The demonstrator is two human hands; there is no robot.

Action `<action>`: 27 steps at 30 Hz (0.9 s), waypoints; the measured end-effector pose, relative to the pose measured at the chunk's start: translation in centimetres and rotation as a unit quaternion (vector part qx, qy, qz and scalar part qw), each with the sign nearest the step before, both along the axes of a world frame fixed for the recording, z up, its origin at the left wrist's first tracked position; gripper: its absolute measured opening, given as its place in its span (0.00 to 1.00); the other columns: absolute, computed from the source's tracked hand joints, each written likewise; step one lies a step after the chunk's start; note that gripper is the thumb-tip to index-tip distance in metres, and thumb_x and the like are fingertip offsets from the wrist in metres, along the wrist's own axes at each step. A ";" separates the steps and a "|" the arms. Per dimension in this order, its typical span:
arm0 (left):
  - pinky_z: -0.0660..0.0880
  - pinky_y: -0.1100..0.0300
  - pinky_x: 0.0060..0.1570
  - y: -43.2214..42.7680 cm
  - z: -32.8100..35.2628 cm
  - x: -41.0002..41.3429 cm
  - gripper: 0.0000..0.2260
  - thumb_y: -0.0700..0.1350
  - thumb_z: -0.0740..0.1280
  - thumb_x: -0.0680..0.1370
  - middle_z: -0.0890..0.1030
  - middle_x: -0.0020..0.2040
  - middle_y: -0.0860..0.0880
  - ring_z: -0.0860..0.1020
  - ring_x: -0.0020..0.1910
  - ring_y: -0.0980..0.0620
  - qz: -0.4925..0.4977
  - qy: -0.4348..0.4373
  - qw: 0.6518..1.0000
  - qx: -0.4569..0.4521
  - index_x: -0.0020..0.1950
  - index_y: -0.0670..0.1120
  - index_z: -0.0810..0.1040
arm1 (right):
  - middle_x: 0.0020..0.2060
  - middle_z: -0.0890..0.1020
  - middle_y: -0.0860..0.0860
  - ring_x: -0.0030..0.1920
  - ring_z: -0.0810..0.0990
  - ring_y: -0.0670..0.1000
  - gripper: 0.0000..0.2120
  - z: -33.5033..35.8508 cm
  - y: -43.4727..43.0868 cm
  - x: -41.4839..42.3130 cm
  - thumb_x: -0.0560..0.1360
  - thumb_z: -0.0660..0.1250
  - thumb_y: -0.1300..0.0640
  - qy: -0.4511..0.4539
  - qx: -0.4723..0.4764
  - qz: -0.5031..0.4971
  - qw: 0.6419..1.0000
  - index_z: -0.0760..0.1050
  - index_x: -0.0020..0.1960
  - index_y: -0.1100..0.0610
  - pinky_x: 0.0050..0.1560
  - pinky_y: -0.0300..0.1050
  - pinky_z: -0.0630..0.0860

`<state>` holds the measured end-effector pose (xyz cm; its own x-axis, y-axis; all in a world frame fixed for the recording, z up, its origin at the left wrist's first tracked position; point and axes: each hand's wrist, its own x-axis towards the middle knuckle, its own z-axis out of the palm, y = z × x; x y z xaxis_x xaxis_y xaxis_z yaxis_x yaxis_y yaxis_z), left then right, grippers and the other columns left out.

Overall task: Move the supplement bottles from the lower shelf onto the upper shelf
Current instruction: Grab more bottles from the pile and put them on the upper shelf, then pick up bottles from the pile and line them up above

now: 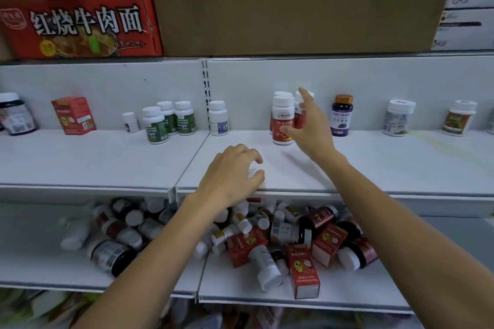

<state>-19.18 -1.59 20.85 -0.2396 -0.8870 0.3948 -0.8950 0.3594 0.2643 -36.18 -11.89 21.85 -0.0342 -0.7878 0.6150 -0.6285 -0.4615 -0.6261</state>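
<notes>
Supplement bottles stand along the back of the upper shelf (374,165). Among them are three green-labelled bottles (155,125), a white bottle (218,118), red-labelled bottles (282,120) and a purple-labelled bottle (341,116). My right hand (310,128) reaches to the back of this shelf and wraps around a red-labelled bottle (298,118) that stands upright beside the others. My left hand (232,173) is curled over the front edge of the upper shelf, and I cannot tell if it holds anything. A pile of bottles (128,224) and red boxes (303,271) lies on the lower shelf (347,291).
A red carton (73,115), a dark jar (16,115) and two more bottles (398,117) (458,117) stand on the upper shelf. On the shelf above sit a red noodle box (80,27) and a large cardboard box (294,2). A slotted upright (205,80) divides the back panel.
</notes>
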 end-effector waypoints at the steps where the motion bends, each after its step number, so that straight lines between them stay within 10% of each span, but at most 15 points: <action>1: 0.64 0.57 0.61 0.7 0.0 0.7 0.14 0.49 0.61 0.78 0.73 0.63 0.49 0.68 0.63 0.51 -0.001 0.006 1.000 -0.004 0.62 0.49 0.74 | 0.65 0.73 0.54 0.63 0.72 0.55 0.39 0.1 0.8 0.6 0.70 0.73 0.60 0.002 -0.010 -0.008 1.000 0.56 0.75 0.51 0.61 0.50 0.71; 27: 0.67 0.59 0.56 14.8 -10.7 10.2 0.13 0.45 0.63 0.77 0.73 0.58 0.50 0.70 0.60 0.51 -0.047 0.057 0.994 0.081 0.61 0.47 0.74 | 0.46 0.80 0.54 0.45 0.77 0.51 0.15 -11.6 19.6 5.9 0.72 0.67 0.63 -0.011 0.075 -0.071 0.995 0.74 0.59 0.59 0.50 0.47 0.75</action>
